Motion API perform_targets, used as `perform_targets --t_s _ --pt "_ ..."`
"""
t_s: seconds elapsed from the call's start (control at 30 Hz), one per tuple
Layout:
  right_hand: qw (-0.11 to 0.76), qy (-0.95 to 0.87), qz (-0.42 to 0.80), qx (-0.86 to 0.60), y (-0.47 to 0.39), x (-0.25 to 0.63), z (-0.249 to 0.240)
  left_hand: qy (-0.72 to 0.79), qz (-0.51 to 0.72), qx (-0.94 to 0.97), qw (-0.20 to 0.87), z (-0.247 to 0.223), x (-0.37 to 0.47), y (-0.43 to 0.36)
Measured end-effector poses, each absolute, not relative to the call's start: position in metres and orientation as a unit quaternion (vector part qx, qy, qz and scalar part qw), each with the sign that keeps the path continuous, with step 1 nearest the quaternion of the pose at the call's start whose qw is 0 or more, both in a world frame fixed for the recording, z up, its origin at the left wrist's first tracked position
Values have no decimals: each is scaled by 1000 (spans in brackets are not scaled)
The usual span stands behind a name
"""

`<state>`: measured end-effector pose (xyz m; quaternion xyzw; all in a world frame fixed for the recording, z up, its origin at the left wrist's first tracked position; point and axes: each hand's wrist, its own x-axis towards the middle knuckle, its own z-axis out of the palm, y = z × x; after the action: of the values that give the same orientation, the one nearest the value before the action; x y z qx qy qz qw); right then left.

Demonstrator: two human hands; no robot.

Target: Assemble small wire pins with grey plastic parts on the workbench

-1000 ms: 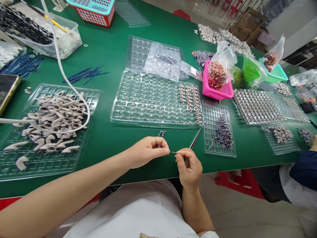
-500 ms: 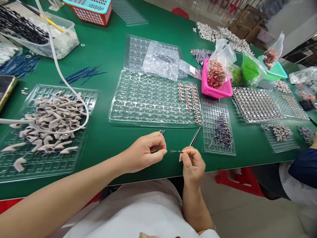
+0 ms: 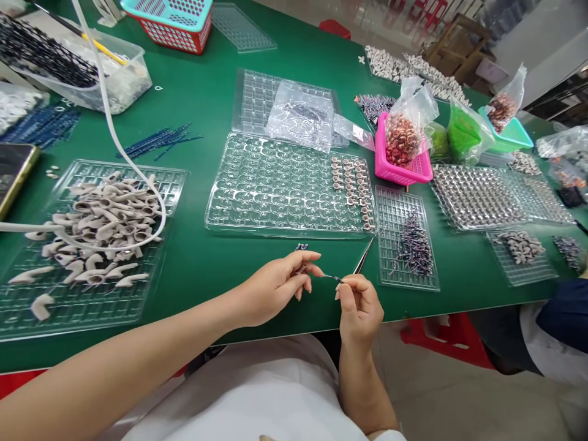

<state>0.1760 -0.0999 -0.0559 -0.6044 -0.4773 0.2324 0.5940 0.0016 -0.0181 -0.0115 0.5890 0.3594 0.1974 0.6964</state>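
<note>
My right hand (image 3: 361, 303) pinches a small dark electronic part with thin wires (image 3: 331, 277) between thumb and index finger. Metal tweezers (image 3: 362, 257) stick out from behind the same hand, points up and away. To its left, my left hand (image 3: 278, 285) has its fingers spread, with the index fingertip at the free wire ends; whether it presses on them is too small to tell. Just beyond the left fingers lie a few small dark parts (image 3: 301, 247). Behind both hands is a clear plastic tray (image 3: 275, 184), its right-hand columns filled with small beige pieces (image 3: 351, 177).
On the left, a tray (image 3: 169, 177) bears a heap of beige shells (image 3: 110, 214) under a white cable (image 3: 108, 116). At right stand a tray of wired parts (image 3: 414, 245) and a pink basket (image 3: 404, 174). A co-worker's sleeve (image 3: 565, 312) shows at the right edge.
My left hand has uncurled its fingers and reached right, to the wire ends. The right hand keeps its pinch almost in place. The view has shifted slightly.
</note>
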Motion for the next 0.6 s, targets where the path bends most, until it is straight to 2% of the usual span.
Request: perform_targets --t_s 0.2,0.6 --pt "574 -524 173 -605 -105 176 -58 372 218 579 692 -14 4 -21" --pt "534 -606 128 -576 -103 176 -56 380 208 567 700 -17 4 -21"
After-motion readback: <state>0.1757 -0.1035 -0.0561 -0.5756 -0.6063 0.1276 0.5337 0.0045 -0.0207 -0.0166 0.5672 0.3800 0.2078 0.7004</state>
